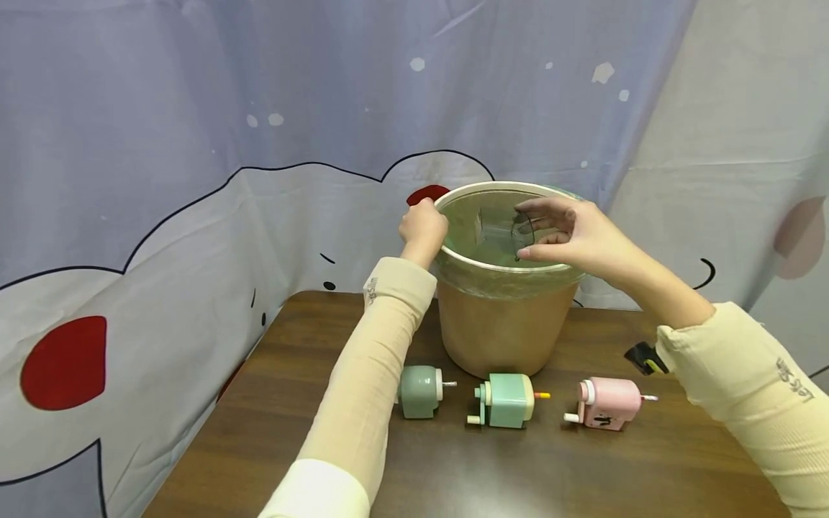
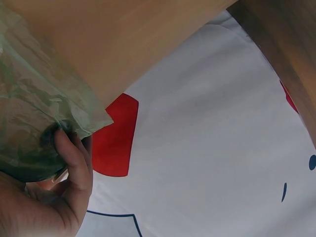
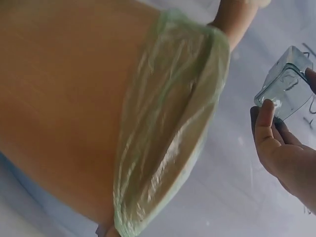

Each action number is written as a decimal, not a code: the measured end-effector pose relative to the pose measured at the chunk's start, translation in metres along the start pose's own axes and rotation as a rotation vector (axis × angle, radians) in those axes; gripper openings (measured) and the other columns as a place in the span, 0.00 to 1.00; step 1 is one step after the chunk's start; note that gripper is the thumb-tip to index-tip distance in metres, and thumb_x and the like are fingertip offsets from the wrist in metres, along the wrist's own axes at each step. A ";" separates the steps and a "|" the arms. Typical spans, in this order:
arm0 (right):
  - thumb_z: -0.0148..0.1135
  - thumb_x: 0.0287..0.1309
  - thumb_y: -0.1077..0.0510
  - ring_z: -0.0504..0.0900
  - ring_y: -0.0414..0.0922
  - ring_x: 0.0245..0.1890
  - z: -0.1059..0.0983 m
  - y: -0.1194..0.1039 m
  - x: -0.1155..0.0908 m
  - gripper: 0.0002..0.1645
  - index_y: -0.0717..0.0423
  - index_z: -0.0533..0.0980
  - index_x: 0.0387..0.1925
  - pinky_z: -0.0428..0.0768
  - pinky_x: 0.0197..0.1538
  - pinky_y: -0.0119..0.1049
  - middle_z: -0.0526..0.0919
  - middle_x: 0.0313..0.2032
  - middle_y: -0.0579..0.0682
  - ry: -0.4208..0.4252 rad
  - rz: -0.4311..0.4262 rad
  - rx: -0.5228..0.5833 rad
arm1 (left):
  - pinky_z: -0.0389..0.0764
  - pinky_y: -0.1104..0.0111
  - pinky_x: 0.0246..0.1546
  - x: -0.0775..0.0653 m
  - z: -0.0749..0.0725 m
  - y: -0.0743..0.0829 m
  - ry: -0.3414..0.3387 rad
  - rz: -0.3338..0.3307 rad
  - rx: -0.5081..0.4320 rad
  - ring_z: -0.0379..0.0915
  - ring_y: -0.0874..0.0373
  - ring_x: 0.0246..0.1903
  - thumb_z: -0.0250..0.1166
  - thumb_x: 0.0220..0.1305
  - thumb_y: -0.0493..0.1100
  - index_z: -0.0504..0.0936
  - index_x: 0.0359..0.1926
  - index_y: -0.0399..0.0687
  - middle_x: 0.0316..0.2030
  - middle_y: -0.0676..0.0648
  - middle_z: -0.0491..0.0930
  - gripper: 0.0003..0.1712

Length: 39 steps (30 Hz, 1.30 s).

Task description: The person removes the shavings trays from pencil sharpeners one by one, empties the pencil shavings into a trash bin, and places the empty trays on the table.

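Note:
My left hand (image 1: 424,224) grips the left rim of a tan waste bin (image 1: 505,324) lined with a thin green bag (image 2: 44,94). In the left wrist view its thumb and fingers curl round the bagged edge. My right hand (image 1: 570,234) is over the bin's mouth, thumb and fingertips pinching a small clear plastic box (image 3: 286,86). The box is tipped on its side above the bin's inside. In the right wrist view the fingers (image 3: 265,123) hold it by its edges, and its walls look see-through.
On the brown table (image 1: 453,475), three hand-crank pencil sharpeners stand in a row before the bin: grey-green (image 1: 418,392), mint (image 1: 508,401) and pink (image 1: 612,403), each with a pencil in it. A patterned curtain (image 1: 324,86) hangs close behind.

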State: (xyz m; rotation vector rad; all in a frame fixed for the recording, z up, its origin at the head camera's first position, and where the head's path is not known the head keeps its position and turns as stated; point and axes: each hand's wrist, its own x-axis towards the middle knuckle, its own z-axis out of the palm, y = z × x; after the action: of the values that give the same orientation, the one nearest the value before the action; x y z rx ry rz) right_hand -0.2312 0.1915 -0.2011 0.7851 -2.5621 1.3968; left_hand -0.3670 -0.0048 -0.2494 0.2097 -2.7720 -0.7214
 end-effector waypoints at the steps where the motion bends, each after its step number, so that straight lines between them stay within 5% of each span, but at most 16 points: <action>1: 0.67 0.49 0.68 0.80 0.31 0.42 0.003 -0.001 -0.005 0.33 0.66 0.69 0.58 0.78 0.44 0.22 0.78 0.50 0.55 -0.001 -0.017 0.015 | 0.79 0.57 0.45 0.000 0.000 0.000 0.001 0.004 -0.002 0.78 0.46 0.48 0.53 0.64 0.43 0.78 0.46 0.47 0.46 0.44 0.82 0.13; 8: 0.69 0.46 0.68 0.80 0.33 0.43 0.030 -0.005 -0.035 0.34 0.65 0.70 0.58 0.79 0.45 0.26 0.78 0.51 0.59 -0.055 -0.093 0.018 | 0.78 0.56 0.46 -0.003 -0.004 -0.008 -0.017 -0.020 -0.080 0.78 0.46 0.49 0.51 0.64 0.45 0.78 0.49 0.48 0.48 0.44 0.81 0.16; 13: 0.70 0.45 0.68 0.77 0.33 0.46 0.047 -0.007 -0.046 0.35 0.65 0.70 0.57 0.77 0.47 0.25 0.78 0.52 0.58 -0.059 -0.129 0.020 | 0.79 0.59 0.44 0.001 -0.013 -0.017 -0.117 -0.040 -0.276 0.76 0.48 0.50 0.47 0.67 0.47 0.74 0.59 0.50 0.52 0.44 0.79 0.23; 19: 0.72 0.44 0.64 0.78 0.34 0.43 0.066 0.005 -0.053 0.35 0.63 0.71 0.56 0.78 0.46 0.27 0.79 0.50 0.56 -0.093 -0.111 -0.004 | 0.83 0.65 0.29 0.005 -0.017 -0.030 -0.201 -0.083 -0.472 0.80 0.51 0.42 0.51 0.66 0.49 0.71 0.62 0.50 0.56 0.44 0.76 0.25; 23: 0.71 0.44 0.65 0.79 0.40 0.44 0.078 0.013 -0.058 0.35 0.63 0.70 0.57 0.79 0.48 0.29 0.79 0.50 0.56 -0.110 -0.108 0.007 | 0.83 0.63 0.35 0.000 -0.017 -0.039 -0.210 -0.001 -0.453 0.78 0.48 0.43 0.52 0.66 0.50 0.69 0.64 0.48 0.57 0.42 0.74 0.27; 28: 0.69 0.44 0.68 0.78 0.47 0.50 0.093 0.020 -0.062 0.35 0.64 0.68 0.57 0.77 0.53 0.31 0.77 0.52 0.57 -0.122 -0.091 0.058 | 0.74 0.58 0.54 -0.016 -0.012 -0.054 -0.161 0.123 -0.590 0.73 0.46 0.55 0.52 0.68 0.51 0.66 0.66 0.42 0.59 0.38 0.73 0.29; 34: 0.70 0.43 0.68 0.78 0.50 0.50 0.111 0.030 -0.067 0.35 0.65 0.69 0.55 0.78 0.53 0.33 0.77 0.51 0.58 -0.113 -0.060 0.096 | 0.74 0.55 0.50 -0.052 0.002 -0.075 -0.038 0.195 -0.780 0.75 0.43 0.49 0.49 0.70 0.46 0.69 0.62 0.37 0.50 0.33 0.77 0.25; 39: 0.70 0.43 0.68 0.79 0.51 0.48 0.125 0.042 -0.069 0.34 0.66 0.68 0.55 0.79 0.52 0.34 0.77 0.51 0.60 -0.124 -0.052 0.108 | 0.74 0.54 0.52 -0.083 0.006 -0.099 -0.078 0.258 -0.795 0.73 0.42 0.51 0.49 0.69 0.44 0.70 0.60 0.36 0.52 0.34 0.76 0.23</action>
State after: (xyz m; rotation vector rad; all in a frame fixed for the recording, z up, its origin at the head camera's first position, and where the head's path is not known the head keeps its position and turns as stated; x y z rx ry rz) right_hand -0.1756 0.1347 -0.3269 0.9770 -2.5526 1.5274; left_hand -0.2824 -0.0702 -0.3218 -0.3315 -2.2792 -1.6768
